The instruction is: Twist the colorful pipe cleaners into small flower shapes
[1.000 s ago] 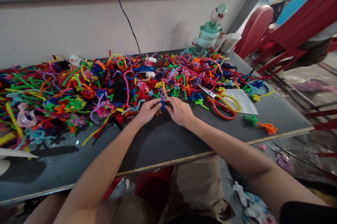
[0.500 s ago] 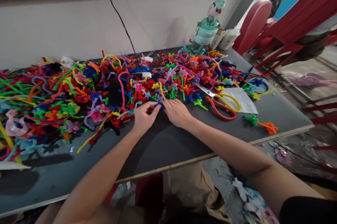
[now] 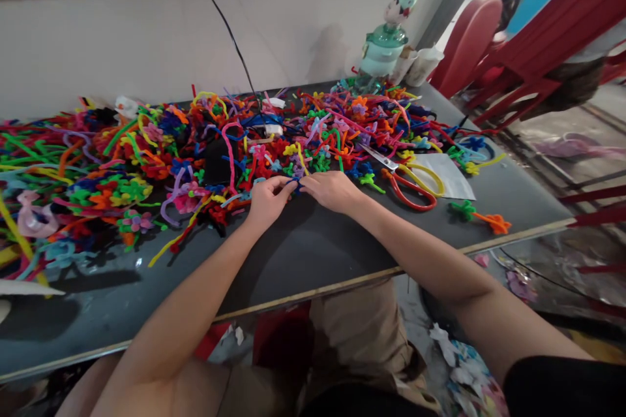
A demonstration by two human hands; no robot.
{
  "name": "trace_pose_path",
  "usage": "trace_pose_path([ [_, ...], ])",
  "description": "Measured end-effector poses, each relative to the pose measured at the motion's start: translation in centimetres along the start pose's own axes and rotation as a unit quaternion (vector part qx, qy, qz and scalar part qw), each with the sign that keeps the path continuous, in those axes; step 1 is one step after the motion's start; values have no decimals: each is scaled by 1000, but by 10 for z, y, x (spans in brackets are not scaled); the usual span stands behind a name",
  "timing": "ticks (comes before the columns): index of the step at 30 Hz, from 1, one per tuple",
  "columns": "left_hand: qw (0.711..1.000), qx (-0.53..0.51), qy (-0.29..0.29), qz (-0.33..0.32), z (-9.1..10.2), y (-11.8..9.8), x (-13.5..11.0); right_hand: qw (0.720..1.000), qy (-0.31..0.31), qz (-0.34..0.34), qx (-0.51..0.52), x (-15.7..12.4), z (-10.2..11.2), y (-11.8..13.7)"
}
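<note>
My left hand [image 3: 267,200] and my right hand [image 3: 330,190] meet at the near edge of a big heap of coloured pipe cleaners [image 3: 195,143] on a dark table [image 3: 303,260]. Both pinch a small blue pipe cleaner piece [image 3: 295,185] between their fingertips. Red-and-yellow-handled scissors [image 3: 411,185] lie just right of my right hand. A green and orange pipe cleaner flower [image 3: 482,216] lies alone further right.
A white paper sheet [image 3: 452,182] lies under the scissors' handles. A ceramic figurine [image 3: 386,45] and white cups [image 3: 420,64] stand at the back right corner. A black cable [image 3: 229,32] hangs down the wall into the heap. Red plastic chairs [image 3: 538,45] stand to the right.
My hands stay together on the blue piece, fingers shifting slightly; the view has drifted a little.
</note>
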State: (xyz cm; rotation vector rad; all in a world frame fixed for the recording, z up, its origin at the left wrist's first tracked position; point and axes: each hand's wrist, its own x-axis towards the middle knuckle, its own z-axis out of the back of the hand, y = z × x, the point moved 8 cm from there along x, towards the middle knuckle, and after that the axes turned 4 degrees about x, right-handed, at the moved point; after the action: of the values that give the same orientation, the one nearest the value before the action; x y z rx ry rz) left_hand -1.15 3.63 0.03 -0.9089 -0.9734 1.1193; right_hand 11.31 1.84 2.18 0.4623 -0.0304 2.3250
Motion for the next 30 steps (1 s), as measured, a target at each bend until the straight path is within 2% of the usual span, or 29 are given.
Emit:
trace_pose_path([
  [9,1000,-17,-22,-8,0,2,4,999,-38,-31,-18,1,-8,-2],
  [16,999,-8,-41,-13,4,3,4,998,25,-62,-4,8,-15,-4],
  [21,988,71,-137,-34,18,-3,-3,997,14,-72,39,13,-11,-3],
  [23,982,95,-155,-43,21,-6,-5,996,23,-71,45,14,-12,-3],
  [25,984,94,-148,-43,19,-5,-4,996,26,-72,51,15,-12,-5],
  [30,994,59,-80,-42,9,-2,0,995,37,-52,73,13,-11,-11],
])
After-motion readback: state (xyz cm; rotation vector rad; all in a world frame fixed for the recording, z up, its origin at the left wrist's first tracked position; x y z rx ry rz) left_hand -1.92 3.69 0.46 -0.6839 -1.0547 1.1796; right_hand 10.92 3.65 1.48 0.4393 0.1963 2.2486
